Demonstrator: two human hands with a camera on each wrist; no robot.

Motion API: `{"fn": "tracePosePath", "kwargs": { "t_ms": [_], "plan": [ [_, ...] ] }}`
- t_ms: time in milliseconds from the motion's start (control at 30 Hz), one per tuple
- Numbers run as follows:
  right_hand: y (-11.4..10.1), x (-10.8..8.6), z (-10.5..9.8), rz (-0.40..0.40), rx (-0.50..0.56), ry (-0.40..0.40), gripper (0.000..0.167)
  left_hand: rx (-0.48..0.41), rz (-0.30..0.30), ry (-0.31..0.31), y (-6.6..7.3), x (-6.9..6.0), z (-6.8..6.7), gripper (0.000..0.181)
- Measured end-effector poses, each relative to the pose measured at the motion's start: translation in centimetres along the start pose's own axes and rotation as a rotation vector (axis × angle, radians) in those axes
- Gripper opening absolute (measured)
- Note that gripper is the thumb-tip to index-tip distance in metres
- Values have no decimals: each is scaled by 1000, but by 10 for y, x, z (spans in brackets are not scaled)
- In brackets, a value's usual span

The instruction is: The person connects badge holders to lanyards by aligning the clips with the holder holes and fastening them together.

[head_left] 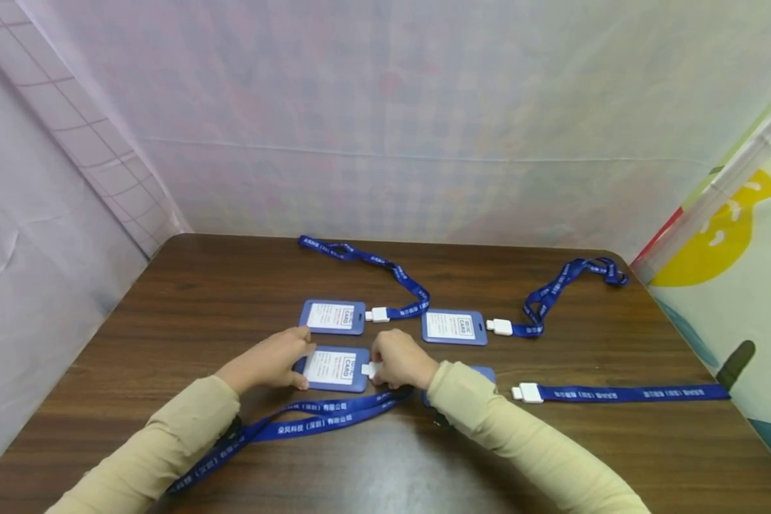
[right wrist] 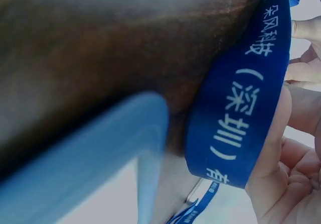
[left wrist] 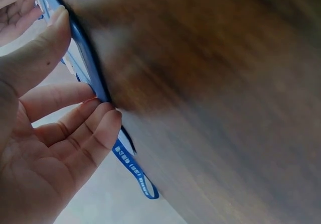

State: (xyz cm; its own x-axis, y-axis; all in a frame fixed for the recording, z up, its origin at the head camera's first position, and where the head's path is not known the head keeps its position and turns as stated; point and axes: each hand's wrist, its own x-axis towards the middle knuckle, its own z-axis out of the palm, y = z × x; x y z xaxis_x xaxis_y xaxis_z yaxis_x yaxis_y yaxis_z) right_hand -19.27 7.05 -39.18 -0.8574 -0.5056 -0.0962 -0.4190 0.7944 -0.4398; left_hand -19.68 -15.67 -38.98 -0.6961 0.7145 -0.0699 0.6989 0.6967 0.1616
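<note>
On the table lies a blue badge holder (head_left: 330,369) with a white printed card. My left hand (head_left: 270,363) grips its left end, thumb at the near edge and fingers at the far edge; the left wrist view shows this grip on the holder's rim (left wrist: 90,63). At the slotted end, my right hand (head_left: 401,359) pinches a white plastic clip (head_left: 370,369), mostly hidden by the fingers. The clip's blue lanyard (head_left: 315,422) bends back under the right hand and runs left towards the left forearm. In the right wrist view the lanyard strap (right wrist: 235,113) hangs beside the fingers.
Behind, two badge holders (head_left: 332,317) (head_left: 454,327) lie beside lanyards with white clips (head_left: 378,315) (head_left: 502,327). Another holder (head_left: 485,373) is partly under the right sleeve, with a straight lanyard (head_left: 630,393) to its right. Cloth curtains (head_left: 424,143) border the table.
</note>
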Motion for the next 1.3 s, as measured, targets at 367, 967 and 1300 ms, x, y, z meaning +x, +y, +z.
{"fn": "tracePosePath", "kwargs": {
  "t_ms": [367, 967, 1300],
  "plan": [
    [0, 0, -2, 12, 21, -2, 17, -6, 37, 48, -3, 0, 2, 54],
    [3, -5, 6, -111, -112, 118, 19, -104, -114, -24, -4, -2, -1, 61],
    [6, -10, 1, -45, -20, 68, 14, -112, -119, -32, 0, 0, -2, 64]
  ]
}}
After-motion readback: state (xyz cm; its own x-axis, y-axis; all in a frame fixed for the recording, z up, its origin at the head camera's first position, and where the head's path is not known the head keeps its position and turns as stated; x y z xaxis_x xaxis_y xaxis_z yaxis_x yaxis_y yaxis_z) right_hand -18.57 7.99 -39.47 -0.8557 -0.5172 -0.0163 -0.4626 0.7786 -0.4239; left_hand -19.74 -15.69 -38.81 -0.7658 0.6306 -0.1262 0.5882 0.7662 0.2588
